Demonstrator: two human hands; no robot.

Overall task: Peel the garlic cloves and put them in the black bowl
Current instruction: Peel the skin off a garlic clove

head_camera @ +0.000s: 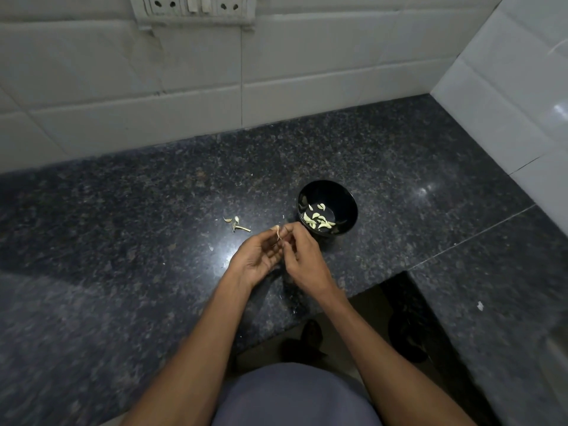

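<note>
A black bowl (327, 195) stands on the dark granite counter and holds several peeled garlic cloves (319, 222). Just left of the bowl my two hands meet above the counter. My left hand (259, 261), palm up, pinches a small pale garlic clove (277, 231) at its fingertips. My right hand (302, 258) pinches the same clove from the right side, with a strip of skin hanging below it. How much skin is still on the clove is too small to tell.
A few garlic skins and a stem piece (236, 224) lie on the counter (123, 241) left of the hands. White tiled walls close the back and right. The counter steps in at the lower right, with the floor below.
</note>
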